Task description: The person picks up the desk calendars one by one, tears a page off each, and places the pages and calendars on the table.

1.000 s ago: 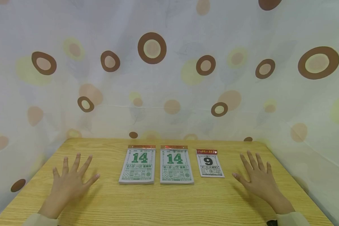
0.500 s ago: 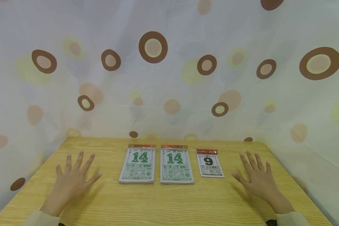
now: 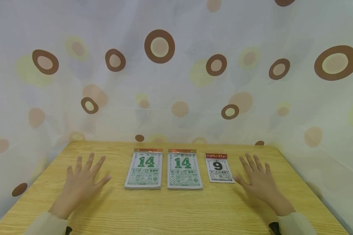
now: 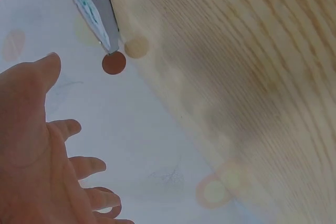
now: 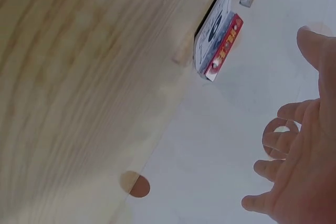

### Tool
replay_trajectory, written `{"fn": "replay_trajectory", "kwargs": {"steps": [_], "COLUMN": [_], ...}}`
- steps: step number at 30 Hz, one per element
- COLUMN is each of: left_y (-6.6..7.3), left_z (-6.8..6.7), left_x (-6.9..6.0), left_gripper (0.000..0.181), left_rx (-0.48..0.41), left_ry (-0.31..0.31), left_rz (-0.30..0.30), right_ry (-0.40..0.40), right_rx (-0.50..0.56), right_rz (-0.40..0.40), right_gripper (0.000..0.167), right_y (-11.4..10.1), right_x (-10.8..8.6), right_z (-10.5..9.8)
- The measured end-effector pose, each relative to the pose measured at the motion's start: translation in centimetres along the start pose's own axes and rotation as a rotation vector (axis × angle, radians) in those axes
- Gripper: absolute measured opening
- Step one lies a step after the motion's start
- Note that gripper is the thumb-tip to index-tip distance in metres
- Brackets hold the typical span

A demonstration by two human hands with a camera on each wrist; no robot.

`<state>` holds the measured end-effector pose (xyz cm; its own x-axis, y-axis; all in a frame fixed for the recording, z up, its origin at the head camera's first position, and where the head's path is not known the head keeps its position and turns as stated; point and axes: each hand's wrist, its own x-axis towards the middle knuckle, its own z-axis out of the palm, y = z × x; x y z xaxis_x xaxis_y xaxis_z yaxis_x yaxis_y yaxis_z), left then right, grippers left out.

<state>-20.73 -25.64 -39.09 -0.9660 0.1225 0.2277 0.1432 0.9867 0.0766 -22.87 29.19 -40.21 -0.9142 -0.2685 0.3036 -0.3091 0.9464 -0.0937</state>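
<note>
Three tear-off calendars lie in a row on the wooden table. The left calendar (image 3: 143,169) and the middle calendar (image 3: 184,170) each show a green 14 under a red and gold header. A smaller calendar (image 3: 219,168) to their right bears a black 9 and a red top strip. My left hand (image 3: 80,182), fingers spread, is held over the table left of the row and grips nothing. On the other side, my right hand (image 3: 259,179) is also spread and holds nothing, its thumb close to the small calendar; whether it touches cannot be told.
The wooden table (image 3: 164,212) fills the lower part of the head view. A pale curtain (image 3: 182,127) with brown rings and coloured spots hangs behind it and along both sides.
Both hands have moved inward toward the calendars, the left to the right and the right to the left. The calendars stay in place on the table; the head view has tilted slightly.
</note>
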Motion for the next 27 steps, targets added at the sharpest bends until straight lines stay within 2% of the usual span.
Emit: {"fn": "replay_trajectory", "kwargs": {"steps": [8,15,27], "left_y": [0.9,1.7,3.0], "left_z": [0.7,1.2,2.2], "left_x": [0.8,1.2,2.2], "left_gripper": [0.071,0.067,0.06], "left_rx": [0.042,0.047,0.031], "left_ry": [0.019,0.08,0.145], "left_rz": [0.03,0.098,0.185], "right_ry": [0.005,0.045,0.118], "right_rx": [-0.033,-0.092,-0.097], "right_rz": [-0.07,-0.144,-0.284], "right_gripper": [0.074,0.069,0.062], "right_y": [-1.7,-3.6,-6.4], "right_x": [1.4,2.6,5.1], "right_z": [0.9,1.6,3.2]}}
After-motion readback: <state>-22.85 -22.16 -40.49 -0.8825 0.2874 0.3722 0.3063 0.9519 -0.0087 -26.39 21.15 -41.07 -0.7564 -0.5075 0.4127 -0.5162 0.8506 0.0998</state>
